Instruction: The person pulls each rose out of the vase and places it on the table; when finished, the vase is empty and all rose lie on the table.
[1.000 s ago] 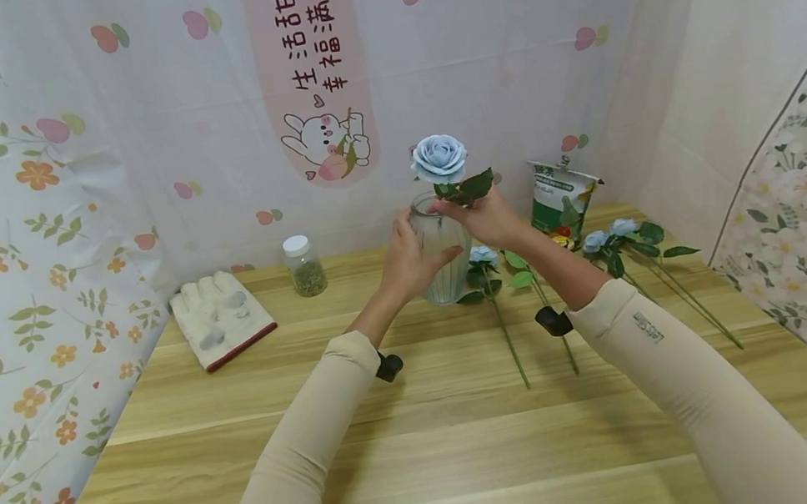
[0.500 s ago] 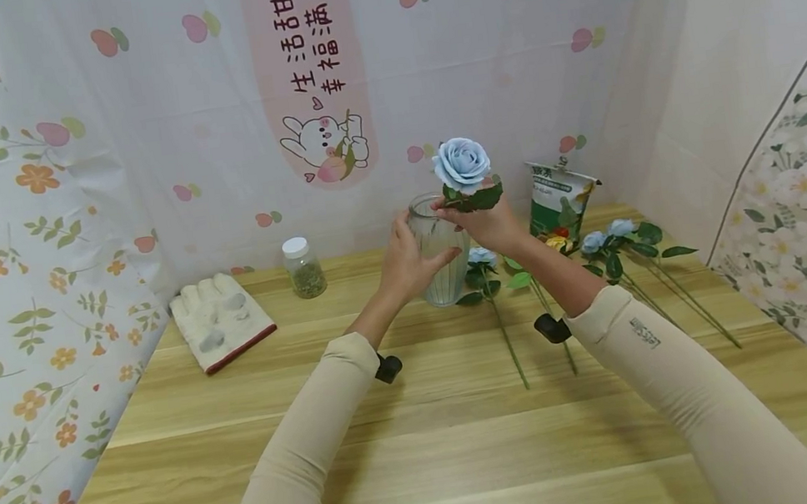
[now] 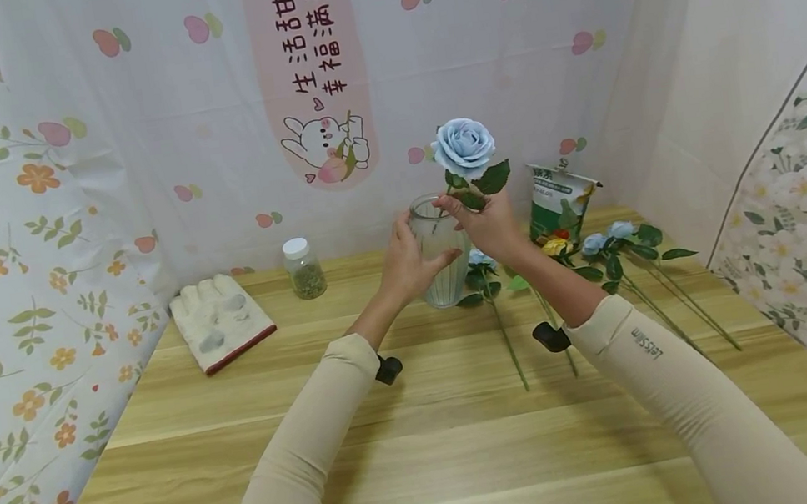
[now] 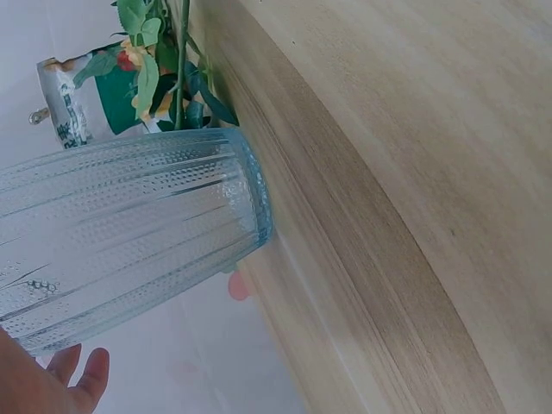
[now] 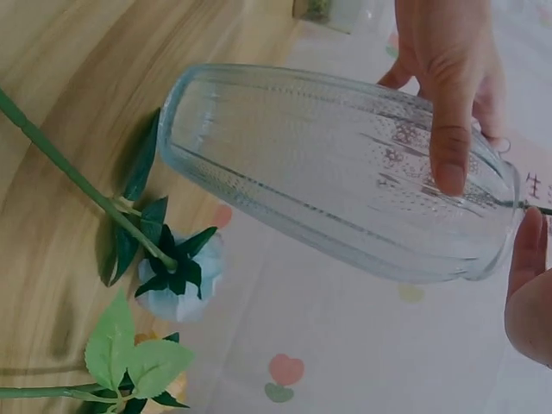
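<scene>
My left hand grips a clear ribbed glass vase round its upper side, thumb across the front. The vase stands upright on the wooden table. With my right hand I pinch the stem of a pale blue rose at the vase's mouth. The bloom and its dark green leaves are above the rim. In the right wrist view the stem crosses the rim of the vase, beside my right fingers; how far it reaches inside is unclear.
Several flowers lie right of the vase, among them a blue rose, a yellow one and more blue roses. A green and white bag stands behind them. Left are a white-capped jar and a work glove.
The rose has moved right, dipped slightly, then risen, with its leaves turning. My right hand shifts a little with it. My left hand and the vase stay in place.
</scene>
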`<state>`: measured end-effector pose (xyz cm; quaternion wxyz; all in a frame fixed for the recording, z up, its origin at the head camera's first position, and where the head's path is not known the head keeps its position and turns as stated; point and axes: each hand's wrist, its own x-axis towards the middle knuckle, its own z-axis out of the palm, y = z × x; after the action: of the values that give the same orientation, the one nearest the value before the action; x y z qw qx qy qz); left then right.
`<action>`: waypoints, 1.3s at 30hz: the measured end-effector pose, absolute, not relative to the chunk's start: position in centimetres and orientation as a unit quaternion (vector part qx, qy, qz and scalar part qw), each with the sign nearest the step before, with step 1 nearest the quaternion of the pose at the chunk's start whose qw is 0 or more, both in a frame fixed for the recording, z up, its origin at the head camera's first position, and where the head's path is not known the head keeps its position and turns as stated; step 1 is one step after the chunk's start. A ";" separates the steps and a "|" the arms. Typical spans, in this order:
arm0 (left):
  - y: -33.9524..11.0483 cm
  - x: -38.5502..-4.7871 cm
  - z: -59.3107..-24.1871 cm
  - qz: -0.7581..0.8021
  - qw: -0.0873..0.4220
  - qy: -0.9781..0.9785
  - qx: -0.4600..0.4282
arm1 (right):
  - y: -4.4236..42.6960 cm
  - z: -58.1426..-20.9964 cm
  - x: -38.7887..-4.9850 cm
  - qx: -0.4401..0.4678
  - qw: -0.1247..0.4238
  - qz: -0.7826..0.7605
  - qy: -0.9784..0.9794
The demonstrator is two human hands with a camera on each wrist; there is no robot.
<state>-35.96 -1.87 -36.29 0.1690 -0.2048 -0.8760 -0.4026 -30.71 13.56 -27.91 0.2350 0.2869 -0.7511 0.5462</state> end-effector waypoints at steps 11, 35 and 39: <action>-1.7 -35.9 -36.1 -0.394 0.168 -0.881 -0.201 | 14.1 -28.8 -31.6 0.311 0.163 0.553 -0.756; -1.8 -35.8 -36.5 -0.400 0.176 -0.874 -0.211 | 16.0 -27.4 -30.4 0.298 0.340 0.681 -0.576; -1.9 -35.8 -36.4 -0.398 0.168 -0.878 -0.205 | 16.6 -27.2 -29.2 0.282 0.339 0.690 -0.574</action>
<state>-35.75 -1.90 -36.44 0.1677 -0.2052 -0.8782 -0.3981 -29.20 16.64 -27.21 0.3391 0.2818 -0.5742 0.6899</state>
